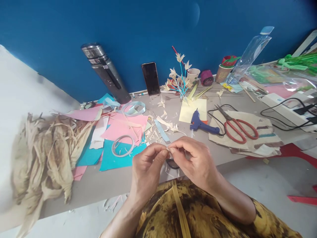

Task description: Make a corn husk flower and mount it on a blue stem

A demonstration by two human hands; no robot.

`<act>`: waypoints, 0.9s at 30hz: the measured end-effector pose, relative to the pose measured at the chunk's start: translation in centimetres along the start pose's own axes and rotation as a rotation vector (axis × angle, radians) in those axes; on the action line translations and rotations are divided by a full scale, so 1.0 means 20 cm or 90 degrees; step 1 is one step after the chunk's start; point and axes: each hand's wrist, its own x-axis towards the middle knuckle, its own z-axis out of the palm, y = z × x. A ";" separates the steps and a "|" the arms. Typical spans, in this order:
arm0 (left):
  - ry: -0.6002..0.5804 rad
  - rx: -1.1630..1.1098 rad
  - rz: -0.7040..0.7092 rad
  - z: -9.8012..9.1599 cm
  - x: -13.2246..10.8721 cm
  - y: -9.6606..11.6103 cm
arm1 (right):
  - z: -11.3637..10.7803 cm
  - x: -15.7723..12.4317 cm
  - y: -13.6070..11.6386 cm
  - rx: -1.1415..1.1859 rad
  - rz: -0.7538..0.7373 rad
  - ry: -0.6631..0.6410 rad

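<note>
Head view, small pale piece: a scrap (168, 151) is sitting between the two sets of fingertips, over the front part of the desk (104, 185); the fingers are hiding most of it.
Direction from each hand: the scrap is lying at the right-hand end of the left hand (148, 162) and at the left-hand end of the right hand (193, 155).
Nearer hand: neither; both are meeting at it.
Long axis: too little is showing to tell.
Left hand: its thumb and forefinger are closing into a pinch on the scrap, the other fingers curling behind.
Right hand: its thumb and forefinger are pinching at the same spot, with no clear gap showing between the tips.
Just beyond the fingertips: a light blue strip (161, 131) is lying on the desk, pointing away and slightly left, with husk shreds (153, 133) scattering beside it.
Below the fingertips: a black loop (173, 168) is showing partly, the hands covering the rest.
Beyond the right hand: a blue glue gun (198, 123) is resting near, and red-handled scissors (229, 117) are lying farther right.
</note>
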 end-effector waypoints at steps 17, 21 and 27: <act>0.087 0.226 0.266 0.02 -0.03 0.01 | -0.01 0.01 -0.03 -0.003 0.003 0.013; 0.113 0.193 0.275 0.04 -0.04 -0.02 | -0.02 0.01 -0.03 0.073 0.071 0.011; 0.112 0.105 0.190 0.05 -0.05 -0.03 | -0.01 0.01 -0.03 0.186 0.167 -0.012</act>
